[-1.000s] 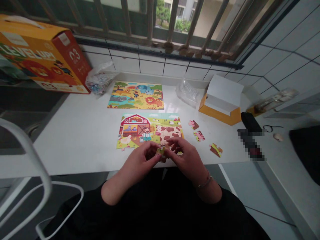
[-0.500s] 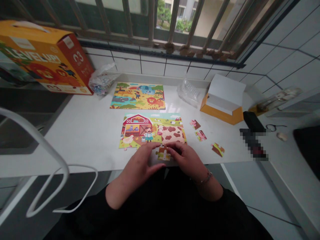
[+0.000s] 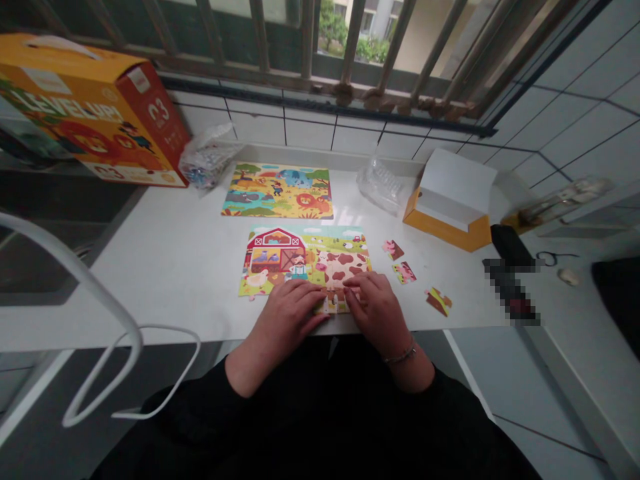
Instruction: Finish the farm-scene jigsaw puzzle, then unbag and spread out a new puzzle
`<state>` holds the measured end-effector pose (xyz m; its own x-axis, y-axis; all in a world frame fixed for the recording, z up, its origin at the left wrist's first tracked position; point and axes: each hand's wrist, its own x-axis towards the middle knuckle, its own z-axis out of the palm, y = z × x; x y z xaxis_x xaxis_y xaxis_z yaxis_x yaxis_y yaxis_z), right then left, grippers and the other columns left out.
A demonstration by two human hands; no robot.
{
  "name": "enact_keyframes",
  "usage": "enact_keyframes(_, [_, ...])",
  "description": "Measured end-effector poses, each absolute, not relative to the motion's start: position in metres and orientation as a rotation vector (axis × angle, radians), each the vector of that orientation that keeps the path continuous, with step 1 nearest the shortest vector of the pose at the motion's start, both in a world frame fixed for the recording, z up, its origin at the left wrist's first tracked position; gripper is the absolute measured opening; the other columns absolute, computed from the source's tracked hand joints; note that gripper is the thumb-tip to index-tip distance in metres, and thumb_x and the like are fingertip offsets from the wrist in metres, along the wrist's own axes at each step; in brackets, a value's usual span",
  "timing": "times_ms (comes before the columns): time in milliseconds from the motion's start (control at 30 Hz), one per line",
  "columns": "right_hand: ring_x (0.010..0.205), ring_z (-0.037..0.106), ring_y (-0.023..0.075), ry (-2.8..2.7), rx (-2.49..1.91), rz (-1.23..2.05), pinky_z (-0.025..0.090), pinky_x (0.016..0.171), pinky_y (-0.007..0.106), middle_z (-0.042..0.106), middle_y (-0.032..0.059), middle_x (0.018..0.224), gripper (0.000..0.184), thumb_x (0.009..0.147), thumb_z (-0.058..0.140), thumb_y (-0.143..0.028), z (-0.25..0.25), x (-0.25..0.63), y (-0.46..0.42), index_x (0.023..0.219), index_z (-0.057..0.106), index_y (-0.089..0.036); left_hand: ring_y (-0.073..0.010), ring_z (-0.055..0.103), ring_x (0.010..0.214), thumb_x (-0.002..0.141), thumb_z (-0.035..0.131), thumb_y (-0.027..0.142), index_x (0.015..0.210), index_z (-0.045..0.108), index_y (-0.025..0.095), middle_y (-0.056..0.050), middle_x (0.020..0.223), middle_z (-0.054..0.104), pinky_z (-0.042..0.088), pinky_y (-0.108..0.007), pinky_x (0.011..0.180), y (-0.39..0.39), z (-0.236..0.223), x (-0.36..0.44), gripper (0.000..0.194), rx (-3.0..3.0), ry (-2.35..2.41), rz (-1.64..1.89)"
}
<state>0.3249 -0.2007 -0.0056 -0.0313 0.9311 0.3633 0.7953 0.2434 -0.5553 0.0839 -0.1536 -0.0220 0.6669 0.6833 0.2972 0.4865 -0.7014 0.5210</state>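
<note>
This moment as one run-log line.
left hand: at farm puzzle bottom edge | right hand: same edge | loose pieces: three, right of puzzle

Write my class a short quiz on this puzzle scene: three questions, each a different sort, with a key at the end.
1. Multiple choice: How many loose pieces lie to the right of the farm puzzle?
a) one
b) three
c) six

2. True or false: The bracelet is worn on the same arm as the right hand.

3. Fill in the blank with "near" or "far", as the person sees it: The left hand and the right hand are both at the ____ edge of the farm puzzle.

Key: 1. b; 2. true; 3. near
</note>
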Motion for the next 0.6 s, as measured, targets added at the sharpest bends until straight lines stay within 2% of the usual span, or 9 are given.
enact_keyframes(233, [0.114,0.067,0.0280,-1.970,-1.503,0.258,0.056,0.106,0.048,0.077,0.0095,0.113,0.014,0.107,0.065,-0.024,-0.019,0.324,-0.209,0.110,0.079,-0.025,-0.0346,0.066,0.128,0.105,0.073,0.031,0.124,0.073,0.025,-0.011,0.138,0.076,0.049,-0.055,0.109,-0.156,-0.015,0.085,0.020,2.522,0.937,0.611])
enact_keyframes(467, [0.115,0.066,0.0285,-2.112,-1.432,0.186,0.054,0.106,0.049,0.080,0.0075,0.116,0.013,0.106,0.066,-0.023,-0.021,0.324,-0.211,0.112,0.078,-0.024,-0.0333,0.068,0.126,0.107,0.069,0.030,0.124,0.074,0.022,-0.012,0.135,0.077,0.049,-0.054,0.107,-0.159,-0.018,0.086,0.019,2.564,0.936,0.604])
enact_keyframes(600, [0.111,0.067,0.0279,-2.127,-1.419,0.143,0.054,0.102,0.047,0.080,0.0071,0.115,0.010,0.105,0.069,-0.023,-0.025,0.319,-0.211,0.107,0.078,-0.024,-0.0325,0.069,0.122,0.110,0.066,0.030,0.125,0.075,0.019,-0.011,0.132,0.079,0.050,-0.052,0.106,-0.162,-0.022,0.087,0.021,2.650,0.933,0.669])
